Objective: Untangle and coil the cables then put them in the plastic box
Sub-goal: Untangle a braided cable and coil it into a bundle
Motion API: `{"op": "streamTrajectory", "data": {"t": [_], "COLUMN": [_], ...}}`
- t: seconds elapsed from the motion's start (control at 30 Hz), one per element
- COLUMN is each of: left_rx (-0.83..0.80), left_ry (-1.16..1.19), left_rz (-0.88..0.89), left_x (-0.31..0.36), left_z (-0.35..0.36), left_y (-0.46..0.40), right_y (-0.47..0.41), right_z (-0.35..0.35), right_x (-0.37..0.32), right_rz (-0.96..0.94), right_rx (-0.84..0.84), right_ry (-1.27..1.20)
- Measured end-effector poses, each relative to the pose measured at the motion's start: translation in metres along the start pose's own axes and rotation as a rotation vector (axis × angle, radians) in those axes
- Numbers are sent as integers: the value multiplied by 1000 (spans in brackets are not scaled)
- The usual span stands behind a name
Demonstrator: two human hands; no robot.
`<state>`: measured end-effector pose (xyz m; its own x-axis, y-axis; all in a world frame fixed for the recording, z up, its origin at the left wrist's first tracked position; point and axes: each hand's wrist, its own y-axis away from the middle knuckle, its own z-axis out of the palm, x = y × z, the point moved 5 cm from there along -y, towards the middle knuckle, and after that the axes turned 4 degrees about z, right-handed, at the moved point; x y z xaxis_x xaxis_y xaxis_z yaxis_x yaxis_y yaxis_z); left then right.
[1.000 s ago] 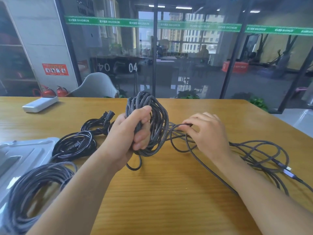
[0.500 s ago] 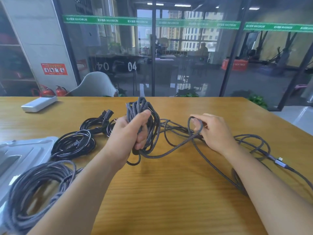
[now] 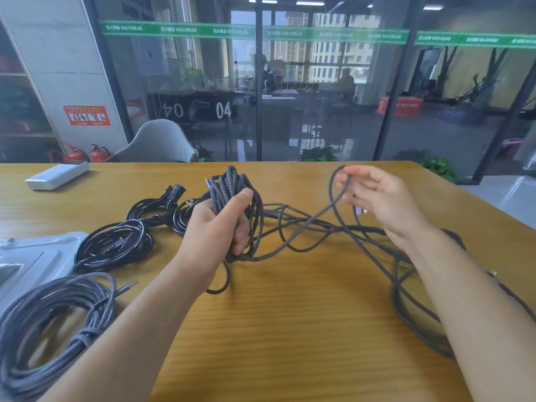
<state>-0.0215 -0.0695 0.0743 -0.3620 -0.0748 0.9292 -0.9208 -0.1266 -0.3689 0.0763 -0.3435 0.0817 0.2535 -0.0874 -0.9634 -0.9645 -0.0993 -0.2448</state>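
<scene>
My left hand (image 3: 220, 224) is closed around a bundle of grey braided cable (image 3: 229, 187), held upright above the wooden table (image 3: 290, 329). From the bundle a loose strand (image 3: 319, 216) runs right and loops over the raised fingers of my right hand (image 3: 374, 198), which is partly spread. More tangled loops of the same cable (image 3: 406, 285) lie on the table under my right forearm. A coiled grey braided cable (image 3: 49, 320) rests at the lower left, partly on the clear plastic box (image 3: 34, 256).
Two coils of black power cable (image 3: 116, 245) lie left of my left hand. A white rectangular device (image 3: 56, 175) sits at the table's far left. A glass wall and a grey chair (image 3: 156, 143) stand behind the table.
My right hand has lifted off the table and moved right, drawing a strand of cable up and out from the bundle. My left hand has kept its grip on the bundle.
</scene>
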Motion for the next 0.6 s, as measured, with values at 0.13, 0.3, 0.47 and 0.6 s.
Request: {"op": "streamTrajectory", "data": {"t": [0.13, 0.3, 0.47, 0.6], "left_rx": [22, 5, -69, -77], "left_ry": [-26, -35, -62, -41], "left_rz": [-14, -19, -7, -25], "left_x": [-4, -5, -2, -3], "left_z": [-2, 1, 15, 19], "left_y": [0, 0, 7, 10], "right_y": [-2, -2, 4, 6], "right_z": [5, 15, 22, 4], "right_x": [10, 21, 18, 11], "right_rz": [176, 384, 362, 232], "right_rx": [-81, -162, -195, 37], "right_ry": [-394, -281, 87, 680]}}
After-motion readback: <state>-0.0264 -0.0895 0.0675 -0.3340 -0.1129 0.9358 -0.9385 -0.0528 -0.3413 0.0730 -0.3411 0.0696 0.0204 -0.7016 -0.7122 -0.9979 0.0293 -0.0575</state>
